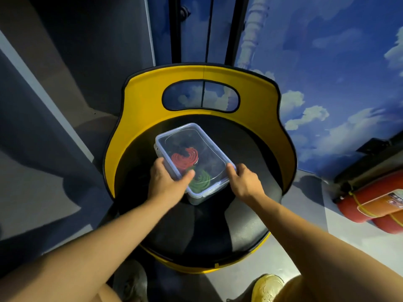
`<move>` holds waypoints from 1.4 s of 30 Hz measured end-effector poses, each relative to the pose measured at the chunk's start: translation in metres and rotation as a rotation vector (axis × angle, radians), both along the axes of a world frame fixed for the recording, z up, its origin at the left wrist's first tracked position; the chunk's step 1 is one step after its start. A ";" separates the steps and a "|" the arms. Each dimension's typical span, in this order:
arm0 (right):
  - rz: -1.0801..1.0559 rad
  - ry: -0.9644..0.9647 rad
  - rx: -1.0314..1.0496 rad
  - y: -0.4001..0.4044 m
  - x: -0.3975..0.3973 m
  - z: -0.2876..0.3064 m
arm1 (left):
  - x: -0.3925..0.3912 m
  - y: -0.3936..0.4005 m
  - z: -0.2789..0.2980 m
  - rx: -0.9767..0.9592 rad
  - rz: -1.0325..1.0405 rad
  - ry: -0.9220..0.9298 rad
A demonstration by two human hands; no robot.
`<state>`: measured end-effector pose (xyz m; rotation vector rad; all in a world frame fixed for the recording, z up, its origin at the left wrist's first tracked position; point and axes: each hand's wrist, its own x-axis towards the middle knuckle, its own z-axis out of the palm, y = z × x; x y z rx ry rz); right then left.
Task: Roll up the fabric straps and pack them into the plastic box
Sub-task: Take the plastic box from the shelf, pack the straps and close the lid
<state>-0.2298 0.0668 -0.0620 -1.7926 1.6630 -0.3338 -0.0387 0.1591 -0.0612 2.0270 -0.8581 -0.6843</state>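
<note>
My left hand (168, 182) grips the near-left corner of the plastic box (194, 159), thumb lying over the lid and fingers curled down the side. The box sits on the black seat (250, 214) of a yellow-backed chair (141, 101), toward the back of the seat and turned at an angle. Through the clear lid (189, 136) I see a rolled red strap (185, 159) and, nearer to me, a rolled green strap (199, 178), touching each other; darker shapes lie toward the far end, too dim to name. My right hand (244, 182) pinches the lid's right edge with curled fingers. I judge the rolling and packing done, with only the lid left to press or clip shut; I can't tell whether its clasps are latched. No loose strap shows on the seat. Off to the right, red cylinders (370, 212) lie on the floor, well apart from my work. Nothing blocks the box.
</note>
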 end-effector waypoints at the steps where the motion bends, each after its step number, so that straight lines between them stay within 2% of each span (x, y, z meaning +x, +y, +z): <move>1: 0.003 -0.015 0.058 0.004 -0.002 0.000 | 0.011 -0.010 0.001 -0.019 0.015 0.018; 5: -0.011 -0.239 0.255 0.018 -0.007 0.000 | 0.054 -0.033 -0.004 0.016 -0.014 0.131; 9: -0.035 -0.286 0.219 0.010 -0.009 -0.006 | 0.054 -0.035 -0.009 -0.021 -0.029 0.239; 12: -0.080 -0.266 0.120 -0.011 -0.012 -0.006 | 0.030 -0.028 -0.007 -0.097 0.042 0.210; 17: -0.184 -0.254 -0.014 -0.033 -0.016 -0.005 | -0.006 -0.003 -0.005 -0.067 0.174 0.095; 20: -0.183 -0.244 0.025 -0.022 -0.014 0.001 | 0.020 -0.015 -0.002 -0.038 0.104 0.046; 25: 0.011 -0.204 0.094 0.007 -0.015 -0.002 | 0.050 -0.020 -0.007 0.035 -0.070 0.086; 28: 0.034 -0.267 0.069 0.001 -0.021 -0.005 | 0.043 -0.012 -0.009 -0.007 -0.086 0.044; 31: 0.021 -0.234 0.008 -0.016 -0.027 -0.004 | 0.032 0.002 -0.012 -0.081 -0.053 0.020; 34: 0.051 -0.182 -0.041 -0.023 -0.030 -0.003 | 0.029 0.014 -0.013 -0.074 -0.105 -0.070; 36: 0.123 -0.109 -0.153 -0.022 -0.033 -0.005 | 0.034 0.019 -0.011 -0.073 -0.186 -0.208; 40: 0.456 -0.026 -0.475 -0.016 -0.042 -0.004 | 0.053 0.017 -0.008 -0.077 -0.614 -0.679; 42: 0.632 0.006 -0.540 -0.015 -0.046 -0.008 | 0.061 0.009 -0.013 -0.066 -0.773 -0.775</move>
